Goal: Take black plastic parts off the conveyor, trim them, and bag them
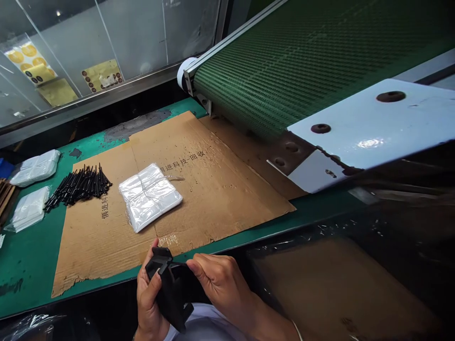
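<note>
My left hand [151,305] is wrapped round a black moulded plastic part [170,298], held tilted above my lap at the table's front edge. My right hand [223,279] is closed in a pinch on a thin black pin [180,264]. The pin's far end meets the upper side of the plastic part; whether it sits inside cannot be seen. Beyond my hands, on a flat cardboard sheet [220,203], lies a bundle of clear plastic bags [151,196] tied with a strip. A heap of black pins [83,184] is left of it.
Two more plastic bag stacks, a tied one [35,168] and a loose one [28,210], lie on the green tabletop [24,265]. A green conveyor belt [284,57] with a white side plate [377,123] overhangs the right side. A plastic-covered carton [341,284] is at lower right.
</note>
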`<state>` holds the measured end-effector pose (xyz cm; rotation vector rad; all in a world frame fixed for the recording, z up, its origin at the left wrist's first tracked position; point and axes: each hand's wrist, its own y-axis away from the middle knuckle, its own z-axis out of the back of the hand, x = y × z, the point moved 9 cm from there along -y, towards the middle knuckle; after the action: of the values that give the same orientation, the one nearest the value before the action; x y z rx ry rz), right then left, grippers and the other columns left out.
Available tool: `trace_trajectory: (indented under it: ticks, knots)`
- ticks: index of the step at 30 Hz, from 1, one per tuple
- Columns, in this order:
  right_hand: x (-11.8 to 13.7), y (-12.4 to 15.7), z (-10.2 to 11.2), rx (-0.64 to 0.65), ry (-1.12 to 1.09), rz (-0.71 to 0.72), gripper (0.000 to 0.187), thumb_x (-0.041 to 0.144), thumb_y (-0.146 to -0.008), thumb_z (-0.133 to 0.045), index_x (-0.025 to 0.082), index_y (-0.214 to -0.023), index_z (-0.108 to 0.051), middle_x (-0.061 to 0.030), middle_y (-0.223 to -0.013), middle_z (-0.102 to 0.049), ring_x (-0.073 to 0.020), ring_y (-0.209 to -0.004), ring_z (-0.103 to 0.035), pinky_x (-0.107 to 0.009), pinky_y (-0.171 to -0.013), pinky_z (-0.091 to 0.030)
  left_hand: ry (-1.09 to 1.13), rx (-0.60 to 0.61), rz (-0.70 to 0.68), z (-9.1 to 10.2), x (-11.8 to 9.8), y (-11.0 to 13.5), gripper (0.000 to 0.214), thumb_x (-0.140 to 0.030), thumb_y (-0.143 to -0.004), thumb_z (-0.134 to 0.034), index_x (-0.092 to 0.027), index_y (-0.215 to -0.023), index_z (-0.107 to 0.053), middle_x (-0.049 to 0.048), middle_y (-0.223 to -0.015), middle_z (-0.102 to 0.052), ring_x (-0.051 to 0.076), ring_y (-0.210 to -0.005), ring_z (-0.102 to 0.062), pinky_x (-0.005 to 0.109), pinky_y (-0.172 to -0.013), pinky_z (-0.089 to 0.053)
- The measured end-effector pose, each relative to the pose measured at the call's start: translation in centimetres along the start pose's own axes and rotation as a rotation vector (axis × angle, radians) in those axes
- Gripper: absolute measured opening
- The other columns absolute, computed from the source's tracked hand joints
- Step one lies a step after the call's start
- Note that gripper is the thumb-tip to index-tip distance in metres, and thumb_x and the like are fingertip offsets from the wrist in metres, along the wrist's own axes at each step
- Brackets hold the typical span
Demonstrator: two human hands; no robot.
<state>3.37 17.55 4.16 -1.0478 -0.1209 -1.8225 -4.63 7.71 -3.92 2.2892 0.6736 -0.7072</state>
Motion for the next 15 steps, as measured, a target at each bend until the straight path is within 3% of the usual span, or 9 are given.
trace_trajectory:
  ticks: [6,13,15]
  knots:
    - [-1.8,-0.7,-0.2,0.033,0.054,-0.037,0.053,0.036,-0.097,-0.023,0.017,-0.055,-0.048,0.0023,-0.046,-0.048,-0.0078,-0.040,-0.042,-0.022,-0.045,-0.025,-0.011,0.078,0.110,0.9,1.1,0.3,0.054,-0.026,-0.065,-0.074,-0.024,-0.117,-0.058,-0.0031,-0.057,-0.051,0.006,-0.050,-0.044,0.015,-0.046,-0.037]
    - [-3.2,-1.5,0.1,0.074,0.039,-0.075,0.053,0.039,-0.097,-0.024,0.018,-0.055,-0.049,0.0020,-0.048,-0.050,-0.0082,-0.041,-0.041,-0.022,-0.045,-0.025,0.165,0.374,0.307,-2.2,2.4,1.1,0.045,-0.033,-0.068,-0.068,-0.018,-0.110,-0.062,-0.0067,-0.046,-0.035,0.004,-0.038,-0.020,0.013,-0.032,-0.022]
    - [-3.7,-1.7,0.3,0.092,0.096,-0.090,0.050,0.038,-0.097,-0.024,0.018,-0.060,-0.051,0.0015,-0.051,-0.052,-0.0090,-0.044,-0.043,-0.022,-0.047,-0.026,0.222,0.400,0.379,-2.6,2.6,1.3,0.042,-0.031,-0.070,-0.066,-0.018,-0.109,-0.062,-0.0078,-0.046,-0.032,0.003,-0.036,-0.018,0.012,-0.032,-0.022]
